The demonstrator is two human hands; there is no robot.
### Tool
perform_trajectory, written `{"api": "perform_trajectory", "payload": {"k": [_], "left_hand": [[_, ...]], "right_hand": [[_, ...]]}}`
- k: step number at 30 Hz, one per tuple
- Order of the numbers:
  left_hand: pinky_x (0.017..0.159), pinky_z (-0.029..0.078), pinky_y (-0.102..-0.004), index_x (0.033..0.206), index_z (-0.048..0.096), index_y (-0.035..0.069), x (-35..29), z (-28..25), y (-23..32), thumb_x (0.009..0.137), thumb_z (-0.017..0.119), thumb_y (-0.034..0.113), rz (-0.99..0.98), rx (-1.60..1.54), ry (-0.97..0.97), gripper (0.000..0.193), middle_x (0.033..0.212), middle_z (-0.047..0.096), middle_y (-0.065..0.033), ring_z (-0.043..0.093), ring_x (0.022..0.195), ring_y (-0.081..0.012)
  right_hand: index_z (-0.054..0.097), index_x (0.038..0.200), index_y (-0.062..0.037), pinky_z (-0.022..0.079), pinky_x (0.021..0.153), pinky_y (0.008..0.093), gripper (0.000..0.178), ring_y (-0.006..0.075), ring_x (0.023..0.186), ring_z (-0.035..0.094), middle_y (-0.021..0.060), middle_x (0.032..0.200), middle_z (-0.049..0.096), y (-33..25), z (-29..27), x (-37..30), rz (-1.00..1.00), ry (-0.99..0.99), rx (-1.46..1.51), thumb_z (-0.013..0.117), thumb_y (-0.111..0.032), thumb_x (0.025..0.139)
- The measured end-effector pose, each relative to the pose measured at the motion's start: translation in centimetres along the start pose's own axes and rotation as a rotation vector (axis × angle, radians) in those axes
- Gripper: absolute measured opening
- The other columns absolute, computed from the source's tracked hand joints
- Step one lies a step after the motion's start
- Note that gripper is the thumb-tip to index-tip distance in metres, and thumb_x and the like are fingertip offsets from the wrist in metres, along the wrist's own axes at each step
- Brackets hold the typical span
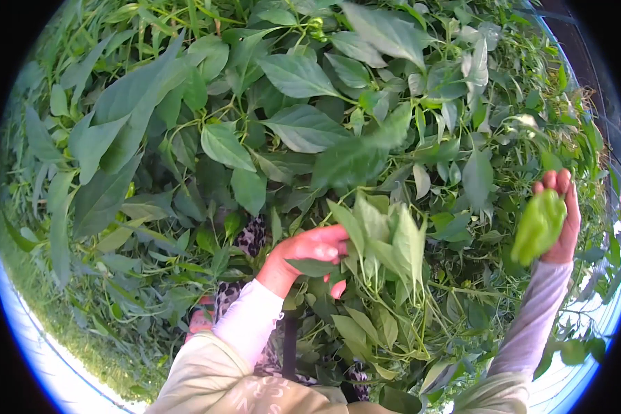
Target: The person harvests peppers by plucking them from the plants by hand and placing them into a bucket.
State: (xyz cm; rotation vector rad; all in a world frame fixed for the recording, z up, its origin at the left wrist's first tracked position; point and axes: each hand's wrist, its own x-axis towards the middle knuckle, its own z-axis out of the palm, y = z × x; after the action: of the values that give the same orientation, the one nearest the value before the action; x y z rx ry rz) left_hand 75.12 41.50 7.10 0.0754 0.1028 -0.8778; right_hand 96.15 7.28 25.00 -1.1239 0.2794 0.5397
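Broadly, plant bed (131,221): dense foliage across most of the view, its pointed oval leaves smooth and fairly matte, dark green above and paler underneath, on thin stalks.
Cream top (207,376): soft cloth lying in loose folds along the lower edge, with faint printing on its front.
Right sleeve (531,314): pale lilac-grey cloth, finely creased, slanting up from the lower right to the wrist.
Left sleeve (259,321): whitish cloth, bright in the light, ending at the left wrist.
Patterned cloth (229,298): dark animal-print blotches on a pale ground, showing in patches between leaves.
Leaf cluster (390,241): thin, light-green blades standing nearly upright, slim stalks trailing below them.
Left hand (300,250): at the cluster's left edge, thumb and fingers loosely bent and apart, a narrow leaf across the palm; foliage covers some fingertips, so I cannot tell whether they pinch anything.
Right hand (567,234): far out on the right, palm side toward the camera, cupped behind a pepper and holding it, fingertips showing beyond its upper end.
Green pepper (539,226): in the right hand, glossy, blocky and lobed, slightly blurred; long axis steep, tilting from upper right to lower left; which end bears the stem I cannot tell.
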Motion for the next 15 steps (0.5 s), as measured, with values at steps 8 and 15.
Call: {"api": "perform_trajectory", "payload": {"k": [8, 15], "left_hand": [[0.081, 0.056, -0.0349, 0.151, 0.009, 0.010, 0.9, -0.4, -0.5, 0.072, 0.075, 0.047, 0.279, -0.098, -0.042, 0.109, 0.147, 0.032, -0.0165, 0.057, 0.113, -0.0345], [0.077, 0.055, -0.0415, 0.146, 0.025, 0.004, -0.4, -1.4, -0.6, 0.068, 0.074, 0.028, 0.283, -0.226, 0.157, 0.095, 0.108, 0.056, -0.0086, 0.061, 0.090, -0.0252]], "right_hand": [[0.058, 0.087, 0.0028, 0.049, 0.062, 0.0286, 0.010, 0.0163, 0.075, 0.064, 0.0056, 0.081, 0.062, 12.1, 16.0, 0.5, 0.382, -0.447, -0.717, 0.059, -0.007, 0.089], [0.059, 0.082, 0.0002, 0.050, 0.063, 0.0428, 0.019, 0.0377, 0.069, 0.060, 0.0178, 0.077, 0.058, 18.9, 16.7, 7.4, -0.327, -0.607, -1.358, 0.066, -0.017, 0.082]]}}
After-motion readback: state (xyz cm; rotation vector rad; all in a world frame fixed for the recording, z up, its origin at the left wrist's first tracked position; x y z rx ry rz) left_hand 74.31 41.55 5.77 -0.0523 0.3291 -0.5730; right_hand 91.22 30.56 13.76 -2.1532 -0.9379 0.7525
